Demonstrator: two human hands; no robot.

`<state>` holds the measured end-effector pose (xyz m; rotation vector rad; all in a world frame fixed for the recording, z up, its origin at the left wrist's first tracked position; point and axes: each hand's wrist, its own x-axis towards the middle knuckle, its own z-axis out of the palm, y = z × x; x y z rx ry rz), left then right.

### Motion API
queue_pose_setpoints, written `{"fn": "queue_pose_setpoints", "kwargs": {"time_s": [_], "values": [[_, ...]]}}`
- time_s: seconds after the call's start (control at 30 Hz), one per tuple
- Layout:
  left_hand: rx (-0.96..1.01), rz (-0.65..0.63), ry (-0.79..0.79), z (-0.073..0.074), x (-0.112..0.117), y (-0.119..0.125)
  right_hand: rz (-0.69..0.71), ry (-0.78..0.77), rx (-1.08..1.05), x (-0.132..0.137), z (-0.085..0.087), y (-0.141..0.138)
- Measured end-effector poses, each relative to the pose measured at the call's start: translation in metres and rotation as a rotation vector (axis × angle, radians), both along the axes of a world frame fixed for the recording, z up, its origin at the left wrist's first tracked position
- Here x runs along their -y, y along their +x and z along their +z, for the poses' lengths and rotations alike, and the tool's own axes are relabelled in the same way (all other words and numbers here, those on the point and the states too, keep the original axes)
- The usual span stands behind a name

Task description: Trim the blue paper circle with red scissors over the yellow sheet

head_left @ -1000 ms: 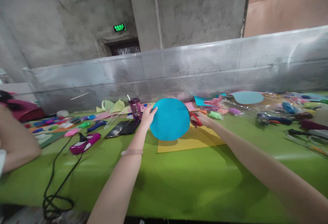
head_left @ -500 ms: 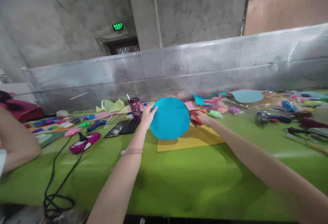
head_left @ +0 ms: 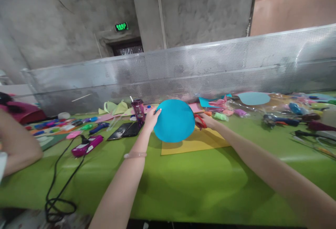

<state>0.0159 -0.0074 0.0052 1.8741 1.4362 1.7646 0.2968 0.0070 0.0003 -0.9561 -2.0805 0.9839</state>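
A round sheet of blue paper [head_left: 174,121] is held up above the table, its left edge pinched by my left hand [head_left: 151,117]. My right hand [head_left: 208,121] is closed round a pair of scissors with red handles [head_left: 200,121], at the right edge of the blue paper. The scissor blades are hidden, so I cannot tell whether they touch the paper. Beneath the blue paper, a yellow sheet [head_left: 194,143] lies flat on the green table cover [head_left: 194,183].
Left of my hands are two dark phones [head_left: 126,131], a purple cup with a straw [head_left: 138,110] and a magenta power strip [head_left: 87,146] with a black cable [head_left: 54,183]. Another person's arm [head_left: 19,140] rests at far left. Colourful clay packets [head_left: 221,116] and a glue gun [head_left: 279,120] lie right.
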Motion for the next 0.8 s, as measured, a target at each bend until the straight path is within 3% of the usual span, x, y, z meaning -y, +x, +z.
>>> {"fn": "queue_pose_setpoints", "kwargs": {"time_s": [0.8], "values": [[-0.048,0.027,0.022,-0.0006,-0.0012,-0.0002,0.019,-0.043,-0.049,-0.003,-0.0018,0.0006]]}}
